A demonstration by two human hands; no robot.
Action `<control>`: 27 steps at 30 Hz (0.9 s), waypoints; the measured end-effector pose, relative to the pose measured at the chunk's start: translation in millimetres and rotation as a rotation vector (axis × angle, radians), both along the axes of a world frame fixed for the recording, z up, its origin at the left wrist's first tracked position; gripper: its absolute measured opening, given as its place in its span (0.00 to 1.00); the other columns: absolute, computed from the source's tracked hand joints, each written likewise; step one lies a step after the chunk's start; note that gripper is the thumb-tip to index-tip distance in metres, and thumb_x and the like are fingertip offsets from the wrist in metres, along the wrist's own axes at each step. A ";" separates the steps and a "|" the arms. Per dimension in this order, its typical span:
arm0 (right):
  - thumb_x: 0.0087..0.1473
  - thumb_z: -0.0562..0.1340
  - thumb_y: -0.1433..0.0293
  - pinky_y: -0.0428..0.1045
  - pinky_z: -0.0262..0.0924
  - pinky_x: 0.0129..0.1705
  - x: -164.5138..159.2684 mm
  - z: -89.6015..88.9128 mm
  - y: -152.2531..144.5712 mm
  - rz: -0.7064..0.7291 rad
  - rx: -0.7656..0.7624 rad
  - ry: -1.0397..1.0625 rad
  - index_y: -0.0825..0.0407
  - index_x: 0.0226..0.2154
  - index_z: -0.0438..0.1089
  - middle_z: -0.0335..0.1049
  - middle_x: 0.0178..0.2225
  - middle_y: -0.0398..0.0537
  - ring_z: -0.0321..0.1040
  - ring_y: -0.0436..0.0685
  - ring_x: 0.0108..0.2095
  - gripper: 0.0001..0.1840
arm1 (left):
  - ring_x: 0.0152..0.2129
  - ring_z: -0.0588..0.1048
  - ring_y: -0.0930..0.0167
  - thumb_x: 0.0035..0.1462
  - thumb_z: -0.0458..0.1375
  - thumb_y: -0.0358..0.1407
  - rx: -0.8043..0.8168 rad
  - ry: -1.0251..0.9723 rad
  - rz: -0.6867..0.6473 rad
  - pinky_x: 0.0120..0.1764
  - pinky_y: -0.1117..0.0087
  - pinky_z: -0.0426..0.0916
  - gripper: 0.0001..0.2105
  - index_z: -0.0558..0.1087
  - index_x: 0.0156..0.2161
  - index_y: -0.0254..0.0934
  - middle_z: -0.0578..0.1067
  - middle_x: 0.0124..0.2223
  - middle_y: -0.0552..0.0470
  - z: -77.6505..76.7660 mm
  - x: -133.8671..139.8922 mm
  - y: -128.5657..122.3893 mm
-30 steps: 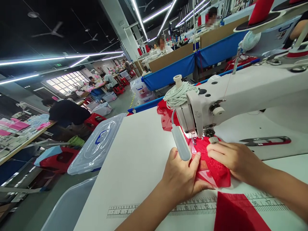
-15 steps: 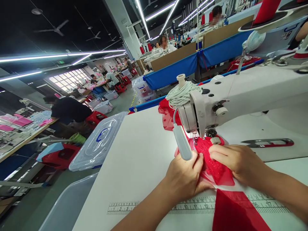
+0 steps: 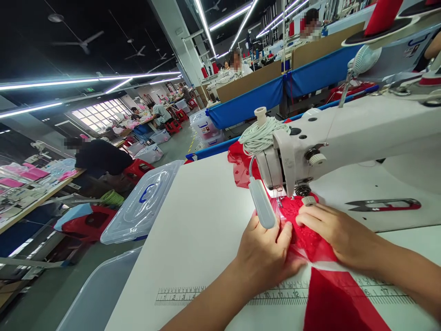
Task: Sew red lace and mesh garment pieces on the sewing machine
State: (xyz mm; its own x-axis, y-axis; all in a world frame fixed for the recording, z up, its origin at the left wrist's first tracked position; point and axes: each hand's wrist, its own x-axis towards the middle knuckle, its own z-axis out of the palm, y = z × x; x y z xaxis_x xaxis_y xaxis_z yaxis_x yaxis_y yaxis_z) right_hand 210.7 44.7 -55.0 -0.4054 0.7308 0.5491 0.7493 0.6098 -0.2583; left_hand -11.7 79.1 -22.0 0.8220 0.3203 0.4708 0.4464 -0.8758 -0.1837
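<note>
Red lace fabric [image 3: 305, 232] with a sheer edge lies under the presser foot [image 3: 279, 201] of a white sewing machine [image 3: 358, 133]. My left hand [image 3: 263, 250] is closed on the sheer left edge of the fabric, its fingertips partly behind the grey lamp [image 3: 262, 202]. On the other side, my right hand [image 3: 339, 232] has its fingers curled and pressed on the lace, just below the machine's needle end. A solid red piece of cloth [image 3: 339, 299] hangs toward me over the table's near part.
Thread snips [image 3: 384, 204] lie on the machine bed at right. A printed ruler [image 3: 275, 295] runs along the white table [image 3: 193, 207]. Pale cord [image 3: 263, 135] is looped on the machine head. Clear lidded bins [image 3: 144, 202] stand left; several people sit at machines beyond.
The lace has shifted slightly toward the machine. My right hand has moved a little up and left with it; my left hand has barely moved.
</note>
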 end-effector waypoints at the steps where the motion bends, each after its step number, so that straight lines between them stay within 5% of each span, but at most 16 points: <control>1: 0.48 0.51 0.83 0.51 0.61 0.35 -1.5 1.9 0.1 0.027 -0.023 0.002 0.50 0.41 0.69 0.70 0.37 0.51 0.66 0.58 0.35 0.21 | 0.29 0.75 0.65 0.67 0.50 0.38 -0.024 -0.007 0.007 0.29 0.64 0.66 0.15 0.76 0.41 0.32 0.78 0.35 0.45 -0.1 0.1 0.2; 4: 0.51 0.53 0.79 0.50 0.58 0.32 -7.7 5.6 -0.8 0.019 -0.065 -0.021 0.49 0.40 0.70 0.68 0.34 0.49 0.63 0.58 0.32 0.17 | 0.24 0.73 0.70 0.61 0.47 0.21 -0.133 -0.015 0.039 0.23 0.70 0.60 0.15 0.74 0.33 0.35 0.75 0.28 0.50 0.8 0.2 3.4; 7: 0.58 0.53 0.74 0.48 0.52 0.26 -13.4 8.1 -1.2 -0.066 -0.117 0.062 0.48 0.32 0.68 0.65 0.28 0.45 0.60 0.55 0.27 0.10 | 0.28 0.77 0.69 0.61 0.46 0.21 -0.441 -0.092 0.091 0.25 0.72 0.68 0.15 0.74 0.37 0.36 0.76 0.29 0.51 3.2 1.7 10.7; 10: 0.61 0.51 0.71 0.47 0.52 0.25 -14.2 13.6 0.4 -0.094 -0.218 0.222 0.49 0.22 0.58 0.61 0.23 0.42 0.58 0.51 0.23 0.15 | 0.16 0.72 0.73 0.63 0.41 0.21 -0.699 -0.162 0.126 0.22 0.73 0.69 0.18 0.73 0.39 0.36 0.70 0.21 0.57 6.6 4.3 17.6; 13: 0.63 0.51 0.68 0.46 0.54 0.24 -12.3 20.0 2.3 -0.075 -0.277 0.276 0.49 0.20 0.51 0.59 0.20 0.41 0.58 0.50 0.21 0.19 | 0.14 0.69 0.74 0.61 0.41 0.21 -0.764 -0.194 0.131 0.21 0.72 0.68 0.17 0.71 0.43 0.36 0.69 0.21 0.59 12.8 5.6 19.5; 22: 0.65 0.51 0.66 0.47 0.58 0.29 -13.5 13.3 0.9 -0.097 -0.128 0.236 0.49 0.26 0.65 0.69 0.26 0.45 0.65 0.53 0.26 0.17 | 0.30 0.69 0.70 0.50 0.57 0.26 -0.782 -0.201 0.148 0.33 0.71 0.66 0.09 0.63 0.33 0.40 0.69 0.33 0.56 16.8 12.2 20.4; 27: 0.66 0.52 0.66 0.45 0.56 0.26 -16.5 20.3 0.8 -0.110 0.041 0.118 0.49 0.26 0.68 0.69 0.25 0.43 0.65 0.51 0.24 0.18 | 0.24 0.62 0.73 0.59 0.48 0.29 -0.794 -0.238 0.103 0.27 0.73 0.60 0.10 0.56 0.25 0.39 0.62 0.26 0.56 15.5 16.3 23.4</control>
State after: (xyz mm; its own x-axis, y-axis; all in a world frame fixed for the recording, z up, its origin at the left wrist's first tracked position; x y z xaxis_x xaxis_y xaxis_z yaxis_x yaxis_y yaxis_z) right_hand 194.2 45.5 -34.7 -0.2552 0.7433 0.6184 0.7783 0.5374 -0.3248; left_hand 4.6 102.5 -6.5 0.6777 0.6980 0.2312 0.4800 -0.6581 0.5800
